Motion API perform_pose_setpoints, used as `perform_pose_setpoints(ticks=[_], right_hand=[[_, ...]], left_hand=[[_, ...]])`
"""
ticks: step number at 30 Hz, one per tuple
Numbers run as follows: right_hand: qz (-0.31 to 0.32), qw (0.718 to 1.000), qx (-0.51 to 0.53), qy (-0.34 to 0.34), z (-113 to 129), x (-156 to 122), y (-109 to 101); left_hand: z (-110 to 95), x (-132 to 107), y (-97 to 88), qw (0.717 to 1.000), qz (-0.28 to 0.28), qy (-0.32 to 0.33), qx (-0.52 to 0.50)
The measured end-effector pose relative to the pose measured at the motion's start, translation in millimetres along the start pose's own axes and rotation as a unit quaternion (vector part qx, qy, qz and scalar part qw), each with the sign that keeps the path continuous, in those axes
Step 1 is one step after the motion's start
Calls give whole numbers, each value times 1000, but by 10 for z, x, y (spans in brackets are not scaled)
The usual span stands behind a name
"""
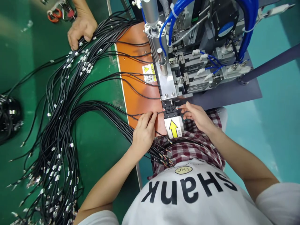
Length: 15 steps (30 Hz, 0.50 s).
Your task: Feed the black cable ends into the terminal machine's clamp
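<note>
My left hand [144, 131] pinches a thin black cable [140, 114] at the front edge of the orange plate [140, 90]. That cable runs into a small black slotted block [170, 109] at the machine's near end. On the block's other side, thin stripped wires [178, 107] stick out, and my right hand [197, 116] has its thumb and fingertips closed at them. Just below the block is a white label with a yellow arrow [173, 128]. A bundle of black cables [112, 115] passes under my left wrist, its bare coloured ends [167, 159] hanging over my lap.
A large heap of black cables with white tags [58, 140] covers the green table [105, 175]. Another person's hand [82, 31] rests on the cables at the far left, near orange-handled scissors [54, 15]. The machine [164, 72] with blue air hoses [248, 28] rises ahead.
</note>
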State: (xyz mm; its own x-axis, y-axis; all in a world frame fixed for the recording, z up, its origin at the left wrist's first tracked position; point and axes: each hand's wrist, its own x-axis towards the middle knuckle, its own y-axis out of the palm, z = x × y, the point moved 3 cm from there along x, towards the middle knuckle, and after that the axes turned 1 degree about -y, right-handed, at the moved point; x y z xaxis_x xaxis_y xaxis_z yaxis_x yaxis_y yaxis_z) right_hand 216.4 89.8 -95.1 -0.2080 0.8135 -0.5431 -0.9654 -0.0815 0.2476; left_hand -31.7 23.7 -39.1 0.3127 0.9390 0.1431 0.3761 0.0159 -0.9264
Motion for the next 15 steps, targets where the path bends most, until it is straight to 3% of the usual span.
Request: perform_pose_setpoints(ticks=[5,10,15], right_hand=[[-71,997,22,21,-250,-172,-293],[-74,997,12,21,-335,-225,-321],[-81,997,-20,-1,-289,-334,-442]], left_hand=[[-2,38,-14,1000,-1,1,-6],[52,353,-42,999,-18,-28,1],[401,512,-320,1000,-5,-16,-5]])
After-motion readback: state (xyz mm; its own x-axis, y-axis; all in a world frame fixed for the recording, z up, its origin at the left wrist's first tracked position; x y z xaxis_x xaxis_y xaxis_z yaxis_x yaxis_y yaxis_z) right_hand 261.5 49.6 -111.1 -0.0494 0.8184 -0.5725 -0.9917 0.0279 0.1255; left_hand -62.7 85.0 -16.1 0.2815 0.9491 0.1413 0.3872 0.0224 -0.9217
